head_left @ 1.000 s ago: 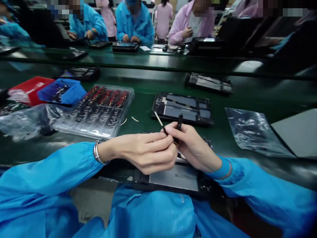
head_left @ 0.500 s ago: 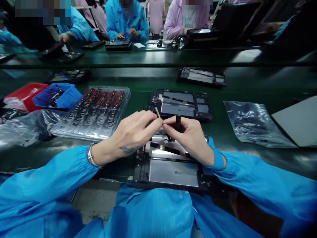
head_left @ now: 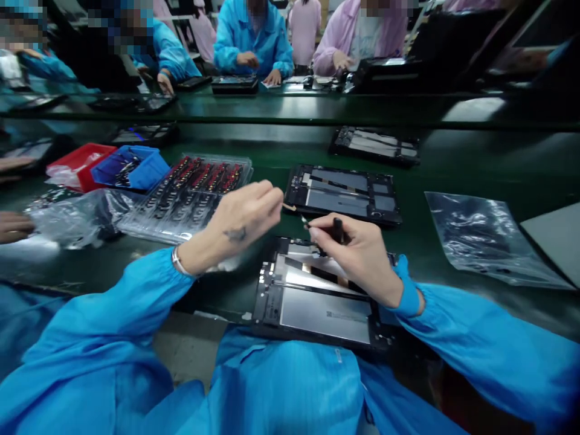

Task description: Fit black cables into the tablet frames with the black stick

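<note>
My left hand (head_left: 249, 214) is closed on a thin pale strip (head_left: 289, 207) that sticks out from its fingertips, over the gap between two tablet bodies. Pinched in my right hand (head_left: 356, 251) are a dark pen-like tool (head_left: 338, 228) and a small dark part at the fingertips, too small to make out. That hand is above the near opened tablet body (head_left: 326, 314), which has silvery panels and lies flat at the bench edge. Behind it lies a second opened tablet body (head_left: 339, 190).
Left are a clear tray (head_left: 176, 217) of small parts, a blue bin (head_left: 140, 169), a red bin (head_left: 86, 163) and a plastic bag (head_left: 72, 220). Another person's hand (head_left: 14, 226) shows at the left edge. A clear bag (head_left: 480, 235) lies right. People work across the bench.
My left hand has moved up and away from my right hand with the pale strip, which now points sideways. The view has shifted, and another person's hands have appeared at the left edge.
</note>
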A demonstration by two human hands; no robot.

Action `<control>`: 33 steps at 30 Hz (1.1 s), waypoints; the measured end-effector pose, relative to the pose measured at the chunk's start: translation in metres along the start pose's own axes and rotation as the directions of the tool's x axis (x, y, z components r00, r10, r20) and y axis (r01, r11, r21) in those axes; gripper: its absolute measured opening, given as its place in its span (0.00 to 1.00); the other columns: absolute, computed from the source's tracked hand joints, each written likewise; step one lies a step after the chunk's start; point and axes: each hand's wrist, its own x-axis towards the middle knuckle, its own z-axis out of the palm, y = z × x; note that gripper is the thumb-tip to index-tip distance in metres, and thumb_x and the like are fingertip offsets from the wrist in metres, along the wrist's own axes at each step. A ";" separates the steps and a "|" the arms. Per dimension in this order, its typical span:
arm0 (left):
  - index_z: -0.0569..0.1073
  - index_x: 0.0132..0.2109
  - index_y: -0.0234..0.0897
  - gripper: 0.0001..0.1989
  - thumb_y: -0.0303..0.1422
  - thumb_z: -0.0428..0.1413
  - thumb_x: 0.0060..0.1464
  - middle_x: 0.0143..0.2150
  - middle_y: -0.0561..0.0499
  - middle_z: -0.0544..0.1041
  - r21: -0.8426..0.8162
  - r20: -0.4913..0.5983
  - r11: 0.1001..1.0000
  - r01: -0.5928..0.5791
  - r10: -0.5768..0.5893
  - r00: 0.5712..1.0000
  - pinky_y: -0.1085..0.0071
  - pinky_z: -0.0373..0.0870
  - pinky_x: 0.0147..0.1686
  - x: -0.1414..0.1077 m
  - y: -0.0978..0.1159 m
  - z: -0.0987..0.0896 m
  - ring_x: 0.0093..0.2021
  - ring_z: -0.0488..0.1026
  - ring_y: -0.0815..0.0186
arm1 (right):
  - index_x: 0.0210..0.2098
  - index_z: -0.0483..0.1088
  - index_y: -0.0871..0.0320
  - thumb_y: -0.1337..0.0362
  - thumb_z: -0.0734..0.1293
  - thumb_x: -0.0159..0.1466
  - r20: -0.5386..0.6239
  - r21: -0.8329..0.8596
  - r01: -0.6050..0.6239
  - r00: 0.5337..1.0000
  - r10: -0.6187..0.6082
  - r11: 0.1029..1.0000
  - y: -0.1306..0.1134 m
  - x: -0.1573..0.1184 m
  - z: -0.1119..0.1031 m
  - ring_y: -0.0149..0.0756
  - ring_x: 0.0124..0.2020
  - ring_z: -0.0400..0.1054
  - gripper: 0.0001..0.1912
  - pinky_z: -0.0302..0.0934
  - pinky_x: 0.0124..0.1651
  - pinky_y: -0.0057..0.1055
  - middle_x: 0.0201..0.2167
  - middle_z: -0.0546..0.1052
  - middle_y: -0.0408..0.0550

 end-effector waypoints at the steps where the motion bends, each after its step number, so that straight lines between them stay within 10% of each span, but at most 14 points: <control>1: 0.72 0.38 0.34 0.07 0.28 0.51 0.65 0.34 0.50 0.73 0.019 0.061 0.998 0.052 -0.053 0.997 0.72 0.59 0.29 -0.003 -0.013 0.002 0.33 0.71 0.67 | 0.34 0.77 0.58 0.65 0.69 0.64 -0.002 0.023 -0.043 0.999 0.043 0.999 0.000 0.001 0.000 0.32 0.30 0.69 0.05 0.61 0.33 0.30 0.28 0.78 0.44; 9: 0.74 0.50 0.29 0.14 0.24 0.46 0.66 0.44 0.42 0.76 0.077 0.565 0.990 0.121 -0.143 0.812 0.70 0.65 0.37 -0.028 -0.061 0.007 0.41 0.74 0.61 | 0.32 0.79 0.58 0.60 0.71 0.62 0.037 0.140 -0.217 0.976 0.214 0.966 0.000 0.003 -0.002 0.33 0.27 0.67 0.07 0.61 0.31 0.33 0.26 0.76 0.45; 14: 0.75 0.56 0.30 0.16 0.26 0.48 0.67 0.47 0.40 0.76 -0.189 0.297 0.967 0.169 -0.108 0.949 0.65 0.68 0.45 -0.020 -0.035 0.006 0.46 0.73 0.59 | 0.33 0.78 0.58 0.59 0.73 0.61 0.022 0.270 -0.269 0.962 0.274 0.925 0.003 0.003 0.002 0.29 0.25 0.64 0.08 0.59 0.28 0.30 0.26 0.76 0.44; 18: 0.79 0.51 0.36 0.15 0.40 0.57 0.64 0.43 0.46 0.79 -0.803 0.288 0.476 0.358 -0.217 0.933 0.71 0.69 0.39 0.001 0.010 0.016 0.40 0.75 0.65 | 0.32 0.77 0.59 0.57 0.72 0.60 0.045 0.378 -0.291 0.954 0.297 0.879 0.006 -0.001 0.009 0.27 0.23 0.61 0.10 0.56 0.27 0.28 0.24 0.75 0.43; 22: 0.79 0.39 0.32 0.16 0.43 0.58 0.62 0.35 0.49 0.78 -0.903 0.410 0.037 0.427 -0.219 0.885 0.74 0.63 0.31 0.025 0.034 0.016 0.31 0.69 0.70 | 0.32 0.74 0.59 0.54 0.71 0.62 0.024 0.372 -0.279 0.956 0.292 0.885 0.006 -0.002 0.008 0.27 0.23 0.60 0.13 0.56 0.27 0.28 0.24 0.72 0.41; 27: 0.72 0.27 0.32 0.18 0.40 0.57 0.61 0.24 0.55 0.65 -0.841 0.418 0.339 0.421 -0.085 0.904 0.74 0.52 0.26 0.042 0.019 0.000 0.27 0.60 0.73 | 0.45 0.74 0.56 0.55 0.70 0.65 -0.024 0.274 -0.106 0.993 0.117 0.956 0.001 0.006 -0.006 0.31 0.33 0.69 0.14 0.63 0.37 0.30 0.36 0.78 0.45; 33: 0.76 0.33 0.33 0.14 0.38 0.53 0.62 0.24 0.56 0.66 -0.721 0.565 0.599 0.348 0.217 0.796 0.73 0.51 0.25 0.050 0.008 -0.005 0.25 0.61 0.72 | 0.38 0.75 0.56 0.59 0.69 0.66 -0.053 0.124 -0.017 0.998 0.023 0.992 -0.003 0.010 -0.015 0.32 0.34 0.69 0.07 0.63 0.38 0.30 0.34 0.77 0.44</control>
